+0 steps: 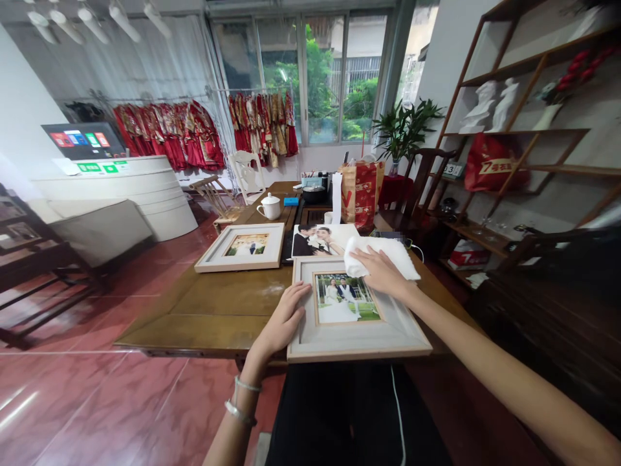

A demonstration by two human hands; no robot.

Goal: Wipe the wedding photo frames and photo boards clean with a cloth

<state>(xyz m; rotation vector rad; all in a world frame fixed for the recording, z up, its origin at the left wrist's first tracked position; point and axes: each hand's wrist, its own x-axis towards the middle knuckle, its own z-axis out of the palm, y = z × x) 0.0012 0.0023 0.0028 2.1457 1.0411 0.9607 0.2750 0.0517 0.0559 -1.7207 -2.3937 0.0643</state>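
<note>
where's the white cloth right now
In the head view, the white cloth is right of centre, under the right hand at the far right corner of the nearer picture frame.

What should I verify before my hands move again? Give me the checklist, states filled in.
1. Left hand on the near picture frame: ok, at its left side.
2. Right hand on the white cloth: ok.
3. Loose photo clear of the cloth: not ok, the cloth overlaps its right end in this view.
4. Near frame fully on the table: cannot tell, the frame hides the edge beneath.
5. White cup upright, lid on: ok.
</note>
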